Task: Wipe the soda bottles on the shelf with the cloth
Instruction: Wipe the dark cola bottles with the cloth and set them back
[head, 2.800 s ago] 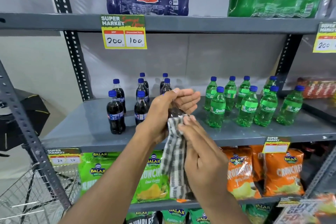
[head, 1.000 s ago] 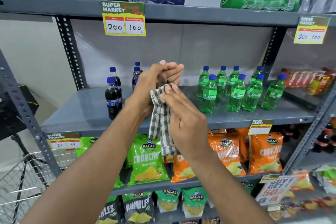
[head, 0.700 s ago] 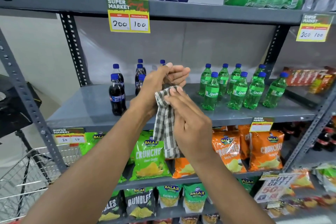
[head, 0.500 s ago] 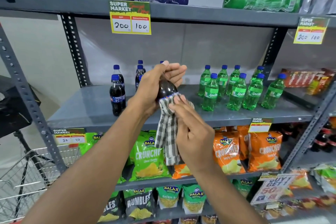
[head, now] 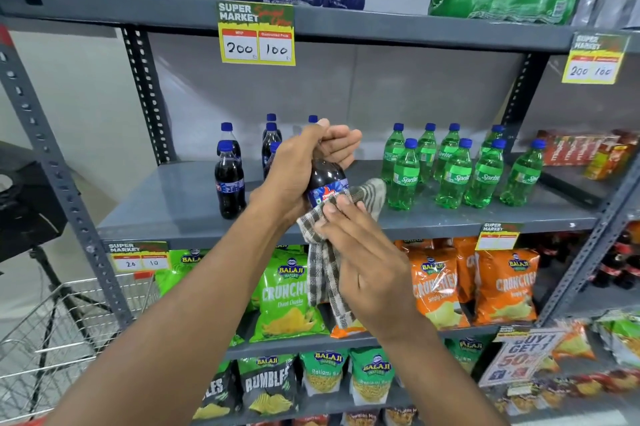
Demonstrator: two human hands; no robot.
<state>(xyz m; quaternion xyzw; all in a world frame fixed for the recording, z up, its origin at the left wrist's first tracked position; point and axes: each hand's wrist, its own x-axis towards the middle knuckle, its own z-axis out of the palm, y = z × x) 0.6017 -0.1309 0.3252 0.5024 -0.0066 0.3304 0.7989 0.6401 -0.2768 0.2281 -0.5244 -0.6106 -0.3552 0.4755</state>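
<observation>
Both hands on one cola bottle, lifted in front of the middle shelf.

Left hand wraps the neck of the cola bottle, fingers closed around it. Right hand presses the checked cloth against its lower body, fingers flat, cloth tail hanging. Other cola bottles stand left on the shelf, Sprite bottles right.

The premises are identified as a supermarket aisle. Grey slotted-steel shelving is stocked with retail goods: cola bottles at 11 o'clock, green Sprite bottles at 2 o'clock, crisp packets at 6 o'clock. "Super Market" price tags are fixed to the shelf edges, and a wire trolley is seen at 8 o'clock.
</observation>
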